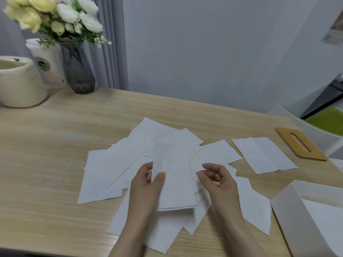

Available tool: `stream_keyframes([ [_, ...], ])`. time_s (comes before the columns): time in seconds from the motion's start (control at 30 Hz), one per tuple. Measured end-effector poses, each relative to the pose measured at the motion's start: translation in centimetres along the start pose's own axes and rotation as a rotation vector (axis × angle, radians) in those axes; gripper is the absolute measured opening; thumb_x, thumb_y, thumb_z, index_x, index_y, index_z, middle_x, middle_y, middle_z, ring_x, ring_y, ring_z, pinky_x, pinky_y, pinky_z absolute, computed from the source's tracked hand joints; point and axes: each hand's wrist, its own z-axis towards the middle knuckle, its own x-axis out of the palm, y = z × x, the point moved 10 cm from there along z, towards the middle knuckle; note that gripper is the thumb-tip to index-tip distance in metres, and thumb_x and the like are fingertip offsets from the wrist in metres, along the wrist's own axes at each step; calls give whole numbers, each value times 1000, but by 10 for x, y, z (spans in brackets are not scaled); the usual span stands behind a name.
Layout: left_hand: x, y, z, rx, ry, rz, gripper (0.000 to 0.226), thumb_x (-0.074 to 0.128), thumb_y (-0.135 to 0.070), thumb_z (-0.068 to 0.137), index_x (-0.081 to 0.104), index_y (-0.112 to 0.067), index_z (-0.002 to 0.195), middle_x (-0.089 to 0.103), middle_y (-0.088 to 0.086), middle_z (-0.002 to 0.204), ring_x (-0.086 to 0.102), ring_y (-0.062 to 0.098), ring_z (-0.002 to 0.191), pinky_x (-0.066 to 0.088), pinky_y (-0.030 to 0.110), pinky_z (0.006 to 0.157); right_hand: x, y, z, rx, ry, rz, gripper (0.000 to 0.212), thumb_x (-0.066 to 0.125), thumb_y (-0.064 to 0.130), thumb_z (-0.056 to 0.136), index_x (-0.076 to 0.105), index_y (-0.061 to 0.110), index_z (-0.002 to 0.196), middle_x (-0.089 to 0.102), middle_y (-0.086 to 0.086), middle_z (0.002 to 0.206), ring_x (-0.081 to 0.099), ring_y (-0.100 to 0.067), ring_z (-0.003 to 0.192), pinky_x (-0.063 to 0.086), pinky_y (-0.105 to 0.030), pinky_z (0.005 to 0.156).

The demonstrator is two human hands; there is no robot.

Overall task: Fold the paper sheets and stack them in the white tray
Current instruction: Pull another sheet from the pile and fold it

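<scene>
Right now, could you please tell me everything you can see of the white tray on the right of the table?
The white tray stands at the near right corner of the wooden table, partly cut off by the picture's edge. It looks like matte white plastic, with tall, smooth walls that slope outward and a plain rim. It sits upright and open at the top. A white sheet lies inside it; how many are stacked there cannot be told. Neither hand touches it, and the loose papers lie just to its left.

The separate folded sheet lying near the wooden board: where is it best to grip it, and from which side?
Probably the near right corner of the folded sheet, approached from the right hand side. That edge lies free on the bare table, apart from the pile.
</scene>
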Motion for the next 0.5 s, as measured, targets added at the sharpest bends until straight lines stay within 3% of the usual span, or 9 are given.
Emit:
stream_keyframes([
  [0.07, -8, -2, 6, 4, -12, -16, 17, 69, -14, 86, 66, -23, 100, 76, 2, 87, 72, 24, 84, 54, 42, 78, -3, 3, 11, -61, -31, -161, 23, 71, 14, 83, 62, 29, 98, 68, 13, 90, 57, -9, 104, 43, -25, 93],
  [0.13, -11, -2, 10, -4, -16, -29, 27, 68, -25, 74, 67, -22, 101, 76, 4, 87, 72, 27, 85, 54, 49, 83, -2, 6, 24, -105, -44, -367, 29, 71, 23, 83, 57, 35, 106, 65, 20, 98, 45, -4, 116, 34, -38, 105],
  [0.23, -13, 4, 15, -26, -18, -69, 29, 69, -22, 74, 67, -19, 103, 77, 5, 89, 72, 25, 85, 54, 49, 85, 6, 8, 43, -141, -40, -568, 48, 68, 33, 84, 48, 33, 127, 56, 18, 114, 32, -5, 124, 19, -32, 107],
  [0.33, -14, 12, 18, -37, -17, -119, 22, 65, -3, 90, 65, -13, 109, 77, 5, 88, 72, 21, 81, 54, 42, 81, 19, 3, 60, -139, -13, -714, 68, 64, 46, 84, 34, 29, 142, 47, 6, 135, 21, -9, 137, 9, -27, 102],
  [0.5, -19, 14, 19, -36, -36, -137, 22, 60, -1, 92, 65, -16, 108, 77, 5, 90, 72, 22, 84, 54, 43, 82, 31, -15, 82, -46, 47, -922, 93, 56, 63, 83, 13, 20, 153, 26, -2, 156, 11, -14, 146, 2, -41, 114],
])
